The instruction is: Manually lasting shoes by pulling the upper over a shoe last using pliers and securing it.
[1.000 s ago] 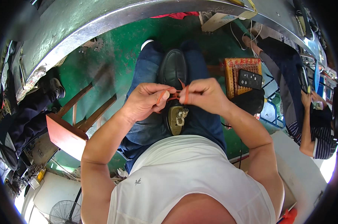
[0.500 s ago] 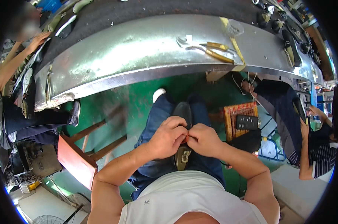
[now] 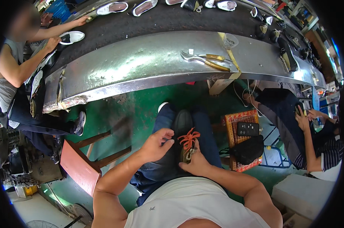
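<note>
A dark shoe (image 3: pixel 183 121) lies over my lap with its toe pointing away from me. Its orange-red lace (image 3: pixel 188 140) is tied in a loose bow over the opening. Around the heel end wraps my right hand (image 3: pixel 197 161), thumb on the near side; a greenish piece with a pale, curled cord shows beside the fingers. My left hand (image 3: pixel 158 145) hovers just left of the lace, fingers apart and holding nothing.
Ahead is a metal bench edge (image 3: pixel 134 57) bearing pincers with yellow handles (image 3: pixel 213 65) and a clear cup (image 3: pixel 230 40). Shoes stand on the dark belt (image 3: pixel 153 22) beyond. A pink-topped stool (image 3: pixel 79 167) is left; a beaded seat (image 3: pixel 232 133) is right. Co-workers sit on both sides.
Both hands were pinched together over the lace; now they are apart and the bow shows. My left hand moved left, my right hand went down to the heel. The view has tilted up.
</note>
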Tool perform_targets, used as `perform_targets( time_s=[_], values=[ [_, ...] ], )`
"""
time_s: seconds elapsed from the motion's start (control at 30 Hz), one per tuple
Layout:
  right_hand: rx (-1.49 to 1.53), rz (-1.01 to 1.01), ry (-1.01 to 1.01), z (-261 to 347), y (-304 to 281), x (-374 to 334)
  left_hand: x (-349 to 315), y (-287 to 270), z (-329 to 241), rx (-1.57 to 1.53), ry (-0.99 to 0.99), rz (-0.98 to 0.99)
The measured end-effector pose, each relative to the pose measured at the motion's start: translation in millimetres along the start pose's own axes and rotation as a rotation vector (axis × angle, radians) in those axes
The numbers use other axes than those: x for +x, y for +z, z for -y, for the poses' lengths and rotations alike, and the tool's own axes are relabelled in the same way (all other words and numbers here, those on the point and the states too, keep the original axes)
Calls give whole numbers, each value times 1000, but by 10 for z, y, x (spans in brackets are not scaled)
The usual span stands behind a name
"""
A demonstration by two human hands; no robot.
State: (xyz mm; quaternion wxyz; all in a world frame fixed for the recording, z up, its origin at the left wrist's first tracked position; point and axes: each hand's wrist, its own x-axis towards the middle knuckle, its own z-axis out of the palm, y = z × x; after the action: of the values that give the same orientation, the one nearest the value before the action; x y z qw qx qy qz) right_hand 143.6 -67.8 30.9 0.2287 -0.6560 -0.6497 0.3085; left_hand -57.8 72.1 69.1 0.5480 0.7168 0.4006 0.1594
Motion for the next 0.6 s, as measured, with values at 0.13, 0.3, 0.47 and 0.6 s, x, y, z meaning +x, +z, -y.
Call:
perform_targets(
  time_s=[0.13,0.3,0.47,0.6],
  values=[
    [1143,371,493,-467,-548,210,53,-242,-188,-21,101,-18],
    [1465,254,214,-181,-1879,263,275,-967,-296,-200,124,-114],
    [1448,-251,-71,-185,-2910,1540,1079,-1667,-545,-296,100,-182],
    [1290,-359,112,-463,-3947,3200,2092,-2130,-794,-266,96,-235]
  ],
)
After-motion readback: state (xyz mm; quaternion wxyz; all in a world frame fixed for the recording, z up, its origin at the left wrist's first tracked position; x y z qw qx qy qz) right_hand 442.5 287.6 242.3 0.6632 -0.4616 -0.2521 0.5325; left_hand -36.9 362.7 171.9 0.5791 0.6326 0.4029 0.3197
